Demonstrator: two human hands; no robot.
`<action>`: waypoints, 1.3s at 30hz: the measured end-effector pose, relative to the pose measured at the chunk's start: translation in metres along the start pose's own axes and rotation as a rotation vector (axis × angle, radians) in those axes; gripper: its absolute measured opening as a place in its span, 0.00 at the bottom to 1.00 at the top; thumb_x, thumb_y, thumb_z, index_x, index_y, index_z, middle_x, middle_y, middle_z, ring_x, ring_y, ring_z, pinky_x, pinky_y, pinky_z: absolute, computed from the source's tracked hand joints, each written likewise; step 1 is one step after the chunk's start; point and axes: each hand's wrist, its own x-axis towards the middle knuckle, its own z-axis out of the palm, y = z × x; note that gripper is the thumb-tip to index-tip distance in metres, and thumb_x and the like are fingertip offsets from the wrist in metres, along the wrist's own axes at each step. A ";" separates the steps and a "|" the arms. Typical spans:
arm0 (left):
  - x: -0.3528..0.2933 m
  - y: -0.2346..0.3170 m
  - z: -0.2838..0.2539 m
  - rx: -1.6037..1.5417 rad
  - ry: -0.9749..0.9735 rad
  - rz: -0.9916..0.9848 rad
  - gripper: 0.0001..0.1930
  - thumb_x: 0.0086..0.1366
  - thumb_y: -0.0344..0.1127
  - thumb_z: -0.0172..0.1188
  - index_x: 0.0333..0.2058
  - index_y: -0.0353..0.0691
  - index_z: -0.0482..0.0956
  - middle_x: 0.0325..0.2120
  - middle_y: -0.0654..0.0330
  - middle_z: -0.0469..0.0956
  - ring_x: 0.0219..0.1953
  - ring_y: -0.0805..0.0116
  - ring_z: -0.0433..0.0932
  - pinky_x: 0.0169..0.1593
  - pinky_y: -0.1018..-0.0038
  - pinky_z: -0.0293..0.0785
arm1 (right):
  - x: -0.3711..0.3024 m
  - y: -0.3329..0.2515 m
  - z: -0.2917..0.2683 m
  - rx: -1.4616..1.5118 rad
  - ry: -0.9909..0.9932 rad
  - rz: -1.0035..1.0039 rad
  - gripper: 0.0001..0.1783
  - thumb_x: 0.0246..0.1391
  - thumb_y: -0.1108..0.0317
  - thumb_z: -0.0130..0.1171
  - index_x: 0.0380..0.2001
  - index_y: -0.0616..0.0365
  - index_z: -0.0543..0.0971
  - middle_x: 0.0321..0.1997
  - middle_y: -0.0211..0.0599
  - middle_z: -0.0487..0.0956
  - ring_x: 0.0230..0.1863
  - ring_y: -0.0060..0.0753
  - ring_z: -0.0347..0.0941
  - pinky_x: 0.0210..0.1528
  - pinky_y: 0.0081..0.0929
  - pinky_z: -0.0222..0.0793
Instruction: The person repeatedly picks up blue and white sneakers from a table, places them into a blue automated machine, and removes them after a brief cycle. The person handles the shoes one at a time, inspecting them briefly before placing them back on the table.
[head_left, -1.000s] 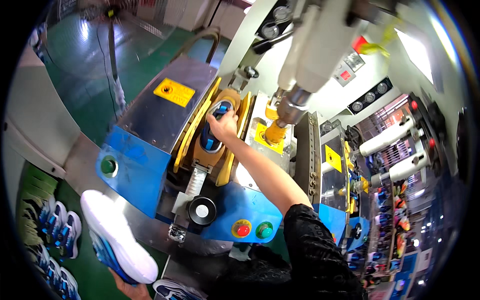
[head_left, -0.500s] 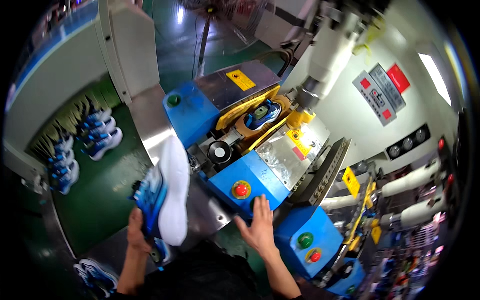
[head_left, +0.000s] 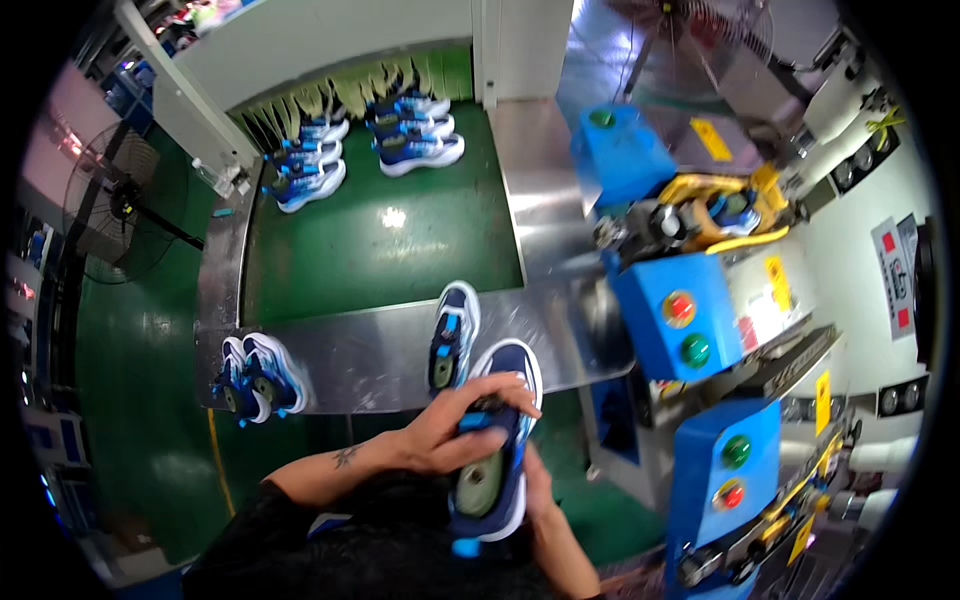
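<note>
A navy and white sneaker (head_left: pixel 482 487) is held in front of my body with its opening up and its toe pointing away. My left hand (head_left: pixel 455 425) wraps over the sneaker's upper, fingers across the lace area. My right hand (head_left: pixel 538 483) grips its right side low down; most of those fingers are hidden behind the shoe. Just beyond the held shoe, a second matching sneaker (head_left: pixel 457 325) stands on the metal ledge (head_left: pixel 380 350), toe away from me.
At the ledge's left end stands a pair of sneakers (head_left: pixel 272 375). Several more sneakers (head_left: pixel 420 152) sit on the green conveyor belt (head_left: pixel 390 240) near a strip curtain. On the right, a blue press machine (head_left: pixel 680 310) with red and green buttons holds another shoe (head_left: pixel 738 212).
My view has swung left. My right hand has left the machine's button area and joined the left on the sneaker, which has turned from sole showing to opening up.
</note>
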 end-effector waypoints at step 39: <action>-0.384 0.116 0.185 -0.728 -2.155 -0.572 0.07 0.54 0.28 0.61 0.26 0.39 0.70 0.25 0.58 0.76 0.33 0.64 0.72 0.44 0.68 0.69 | -0.175 0.594 0.458 1.330 2.531 -0.434 0.34 0.47 0.71 0.69 0.56 0.68 0.65 0.51 0.45 0.76 0.50 0.33 0.73 0.57 0.31 0.66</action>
